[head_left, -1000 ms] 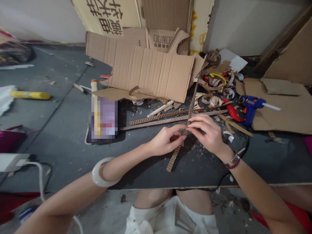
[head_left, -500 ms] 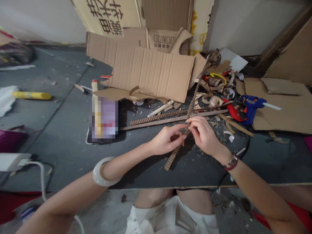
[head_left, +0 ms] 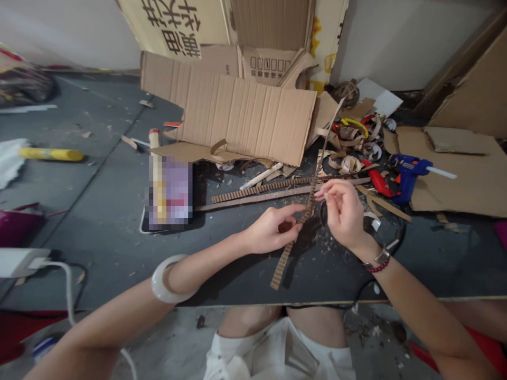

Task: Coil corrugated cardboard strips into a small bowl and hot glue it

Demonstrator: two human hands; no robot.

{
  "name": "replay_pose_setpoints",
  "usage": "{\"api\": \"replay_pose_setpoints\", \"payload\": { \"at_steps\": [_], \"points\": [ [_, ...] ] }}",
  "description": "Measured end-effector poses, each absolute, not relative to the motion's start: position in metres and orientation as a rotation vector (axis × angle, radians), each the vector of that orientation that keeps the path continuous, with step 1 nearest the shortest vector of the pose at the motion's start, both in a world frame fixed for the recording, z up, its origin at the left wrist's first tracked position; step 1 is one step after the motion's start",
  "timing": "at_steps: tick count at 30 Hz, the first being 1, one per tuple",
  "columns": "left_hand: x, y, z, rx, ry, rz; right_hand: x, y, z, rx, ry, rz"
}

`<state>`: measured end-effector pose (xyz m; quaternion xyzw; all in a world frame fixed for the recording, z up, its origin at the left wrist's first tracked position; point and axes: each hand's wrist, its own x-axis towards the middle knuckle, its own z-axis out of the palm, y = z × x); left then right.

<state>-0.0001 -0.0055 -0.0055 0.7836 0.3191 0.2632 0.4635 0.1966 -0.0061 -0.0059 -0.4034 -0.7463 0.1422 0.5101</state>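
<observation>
Head view over a dark grey worktable [head_left: 237,279]. At the far side, a large opened cardboard carton [head_left: 269,26] printed with black Chinese characters stands against the wall [head_left: 407,42], its flaps spread and only brown card showing inside. A torn corrugated sheet [head_left: 245,116] lies in front of it.

The left hand [head_left: 269,230], wearing a white bangle [head_left: 170,279], pinches a long, narrow strip of corrugated cardboard [head_left: 285,258] between thumb and fingers. That strip runs from near the table's near edge up past the hand and crosses two others, ending by the torn sheet. The right hand [head_left: 344,214], with a wristwatch [head_left: 381,257] and a red beaded bracelet [head_left: 378,268], is raised just right of the strip. Its fingertips [head_left: 327,186] are bunched together; whether they hold anything is too small to tell.

A notched cardboard strip [head_left: 257,190] and a plain brown strip [head_left: 277,196] lie side by side behind the hands. Further right sits a heap of curled cardboard offcuts [head_left: 348,163], beside a blue hot glue gun [head_left: 407,177] resting on a flat cardboard sheet [head_left: 467,179]. Far left lies a pixelated, unreadable object [head_left: 170,192]; near left, a white power adapter [head_left: 19,263].
</observation>
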Motion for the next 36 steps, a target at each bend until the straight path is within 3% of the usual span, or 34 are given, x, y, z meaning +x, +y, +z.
{"api": "replay_pose_setpoints", "payload": {
  "at_steps": [9, 36],
  "points": [
    [-0.001, -0.005, -0.004, 1.856, 0.803, 0.663, 0.199, -0.006, 0.001, -0.911, -2.024, 0.113],
    [-0.005, 0.000, -0.008, 1.945, 0.730, 0.784, 0.201, -0.003, 0.003, -0.848, -2.113, 0.361]
  ]
}}
